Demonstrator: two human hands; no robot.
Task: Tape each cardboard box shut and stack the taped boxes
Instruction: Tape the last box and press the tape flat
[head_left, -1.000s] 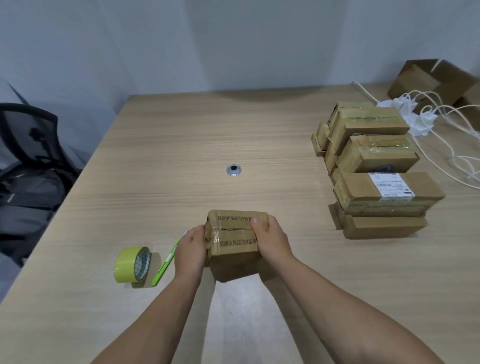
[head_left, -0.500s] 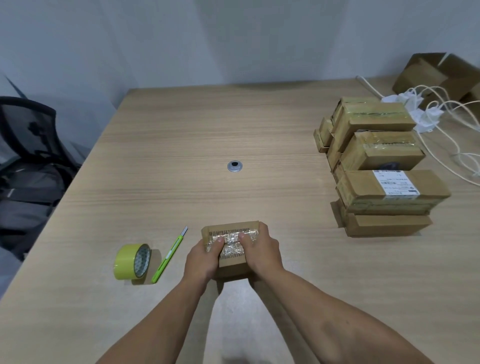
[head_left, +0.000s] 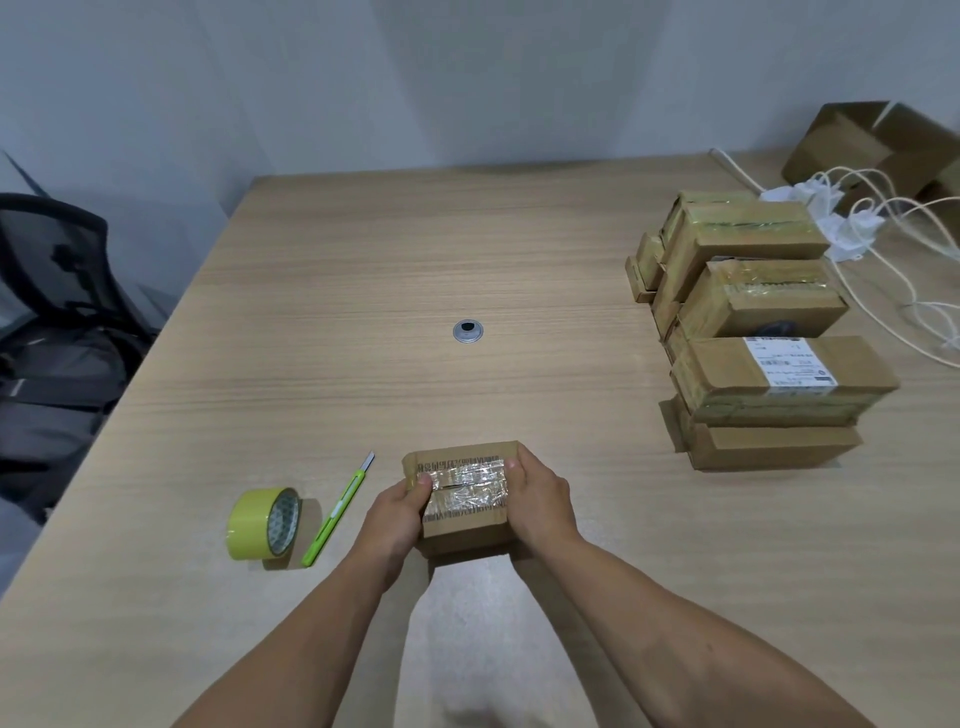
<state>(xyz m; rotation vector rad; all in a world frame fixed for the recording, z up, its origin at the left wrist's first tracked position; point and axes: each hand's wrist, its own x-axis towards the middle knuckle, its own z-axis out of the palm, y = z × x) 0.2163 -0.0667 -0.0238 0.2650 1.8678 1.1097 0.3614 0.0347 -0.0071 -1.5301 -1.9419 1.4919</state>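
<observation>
Box (head_left: 467, 535) lowered onto table (head_left: 363, 312); printed strip illegible.

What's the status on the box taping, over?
Both gripping: left hand and right hand hold the small cardboard box, thumbs on its taped top. Nearby left, tape roll and green cutter. Nothing between box and the stacked boxes at right.

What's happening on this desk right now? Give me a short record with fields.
Box: small cardboard box, shiny tape across its top seam
Left hand: grips the box's left end, thumb on the tape
Right hand: grips the box's right end
Tape roll: yellow-green, on edge, left of the box
Cutter: green, lying between roll and box
Stack: taped boxes piled at the table's right
</observation>
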